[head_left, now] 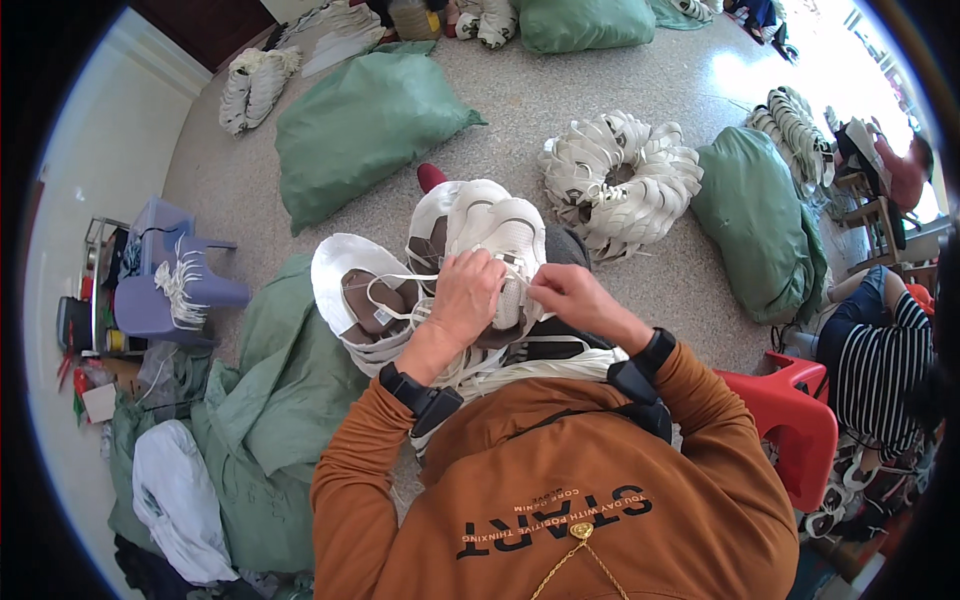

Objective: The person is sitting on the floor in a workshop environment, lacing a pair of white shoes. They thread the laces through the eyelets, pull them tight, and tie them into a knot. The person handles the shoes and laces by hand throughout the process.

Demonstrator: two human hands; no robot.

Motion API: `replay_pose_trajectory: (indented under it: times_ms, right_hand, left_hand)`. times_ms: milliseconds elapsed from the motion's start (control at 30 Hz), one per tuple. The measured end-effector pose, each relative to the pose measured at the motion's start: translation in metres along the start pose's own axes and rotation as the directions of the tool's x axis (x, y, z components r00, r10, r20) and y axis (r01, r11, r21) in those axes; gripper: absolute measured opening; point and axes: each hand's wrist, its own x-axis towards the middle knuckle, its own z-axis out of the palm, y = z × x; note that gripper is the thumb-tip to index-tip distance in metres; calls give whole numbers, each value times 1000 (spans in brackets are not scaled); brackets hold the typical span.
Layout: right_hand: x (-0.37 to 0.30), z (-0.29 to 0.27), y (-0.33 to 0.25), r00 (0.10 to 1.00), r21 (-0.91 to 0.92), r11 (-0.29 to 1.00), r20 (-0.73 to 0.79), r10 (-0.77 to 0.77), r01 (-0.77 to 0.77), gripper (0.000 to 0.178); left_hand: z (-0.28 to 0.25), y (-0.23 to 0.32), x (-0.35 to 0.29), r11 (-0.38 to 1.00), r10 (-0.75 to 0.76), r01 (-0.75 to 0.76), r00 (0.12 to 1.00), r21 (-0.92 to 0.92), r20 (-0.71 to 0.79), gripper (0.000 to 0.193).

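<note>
A white shoe upper (497, 222) rests over my lap with its toe pointing away from me. My left hand (466, 296) lies over its lacing area, fingers closed in a pinch on a white shoelace (400, 277). That lace loops out to the left. At the shoe's right side my right hand (572, 300) pinches a lace end between thumb and fingers. Left of my hands, a stack of white uppers (335, 262) with brown-grey lining stands open side up. A bundle of loose white laces (500, 378) lies across my lap.
A ring of white uppers (655, 180) sits on the floor ahead. Stuffed green sacks (365, 130) lie ahead, at right and at left. A purple chair (165, 300) stands left, a red stool (790, 400) close on my right. A person in a striped top (880, 370) sits further right.
</note>
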Motion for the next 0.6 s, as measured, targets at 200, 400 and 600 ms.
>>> replay_pose_trajectory:
  times_ms: [200,400,600]
  right_hand:
    - [3,22,-7,967,-390,915,-178,-181,99,24]
    - [11,20,9,945,-336,933,-242,-218,129,15]
    - [12,27,10,932,-265,954,-287,-220,143,28]
  left_hand:
    - [-7,-1,1,994,103,-104,995,25,14,8]
    - [-91,-12,-99,991,31,-69,951,116,308,13]
    - [-121,-22,-183,984,-102,-10,789,178,605,6]
